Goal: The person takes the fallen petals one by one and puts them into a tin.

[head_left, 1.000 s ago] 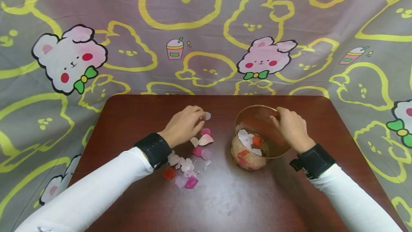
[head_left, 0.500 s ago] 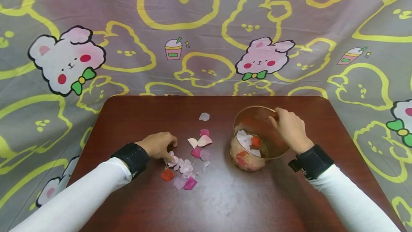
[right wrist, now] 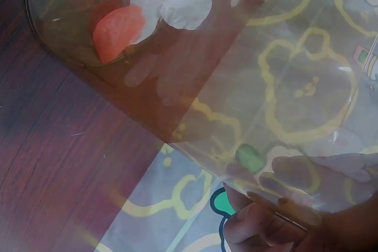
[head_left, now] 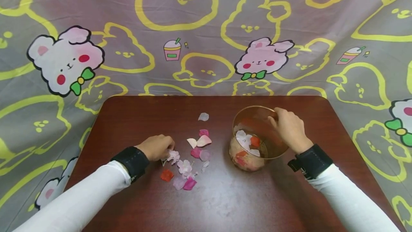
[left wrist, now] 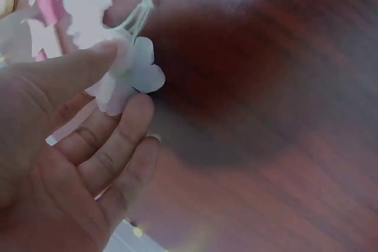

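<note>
My left hand (head_left: 156,147) has shifted and now pinches a pale pink blossom (head_left: 173,156) left of the amber bowl (head_left: 249,119) my right hand (head_left: 291,130) grips; pick looks secured.

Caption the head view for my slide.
The left hand pinches a pale blossom beside scattered petals while the right hand grips a see-through bowl that holds more petals.

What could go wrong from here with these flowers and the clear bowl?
The left hand pinches a pale blossom, so squeezing might crumple it. The right hand grips the clear bowl by its rim; a tug could tip it. The red petal near the left hand might get brushed away.
</note>
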The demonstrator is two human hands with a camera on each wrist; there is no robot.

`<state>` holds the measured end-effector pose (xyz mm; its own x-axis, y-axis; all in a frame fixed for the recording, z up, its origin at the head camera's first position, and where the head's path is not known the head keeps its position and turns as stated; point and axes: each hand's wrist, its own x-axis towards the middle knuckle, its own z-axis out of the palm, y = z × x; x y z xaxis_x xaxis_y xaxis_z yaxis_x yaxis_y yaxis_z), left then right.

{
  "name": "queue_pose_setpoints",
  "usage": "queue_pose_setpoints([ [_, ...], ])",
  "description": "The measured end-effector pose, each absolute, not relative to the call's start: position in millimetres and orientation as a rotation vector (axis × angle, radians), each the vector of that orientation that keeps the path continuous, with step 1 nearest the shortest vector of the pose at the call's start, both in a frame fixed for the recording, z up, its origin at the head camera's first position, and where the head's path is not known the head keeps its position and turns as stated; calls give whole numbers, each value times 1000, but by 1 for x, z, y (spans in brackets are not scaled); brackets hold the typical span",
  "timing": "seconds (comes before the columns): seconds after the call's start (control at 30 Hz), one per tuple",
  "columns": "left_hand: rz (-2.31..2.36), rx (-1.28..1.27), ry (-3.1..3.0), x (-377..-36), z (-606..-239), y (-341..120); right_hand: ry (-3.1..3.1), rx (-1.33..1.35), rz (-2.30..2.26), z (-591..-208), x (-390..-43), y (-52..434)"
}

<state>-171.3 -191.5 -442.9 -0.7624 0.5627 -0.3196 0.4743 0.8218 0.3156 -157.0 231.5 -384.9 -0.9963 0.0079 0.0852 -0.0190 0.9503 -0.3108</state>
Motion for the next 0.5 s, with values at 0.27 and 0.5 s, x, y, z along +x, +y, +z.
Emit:
queue_pose_setpoints([
  [0.27, 346, 806, 2692, -187, -418, -186, -3020, 6, 490, -383, -158, 232],
  [0.5, 377, 833, 2761, -201, -385, -160, -3015, 13, 488, -383, -159, 233],
])
